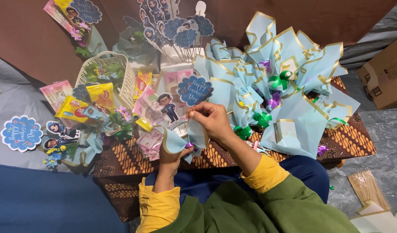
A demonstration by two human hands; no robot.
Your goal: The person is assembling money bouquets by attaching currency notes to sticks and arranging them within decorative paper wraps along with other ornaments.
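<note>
My left hand [171, 156] grips the base of a small bouquet wrapped in light blue paper with a gold edge [181, 140]. My right hand [210, 120] pinches something thin at the top of that bouquet, next to a blue scalloped card topper [194, 90] and a cartoon figure cutout [167, 107]. Both hands work over a low table covered with brown batik cloth [349, 140]. Yellow cuffs and green sleeves cover my arms.
A pile of finished light blue wraps with green and purple ribbons [280, 82] lies to the right. A white woven basket [107, 73], yellow snack packets [73, 108], more toppers on sticks [181, 34], a cardboard box [386, 73] and a bundle of skewers [367, 187] surround the table.
</note>
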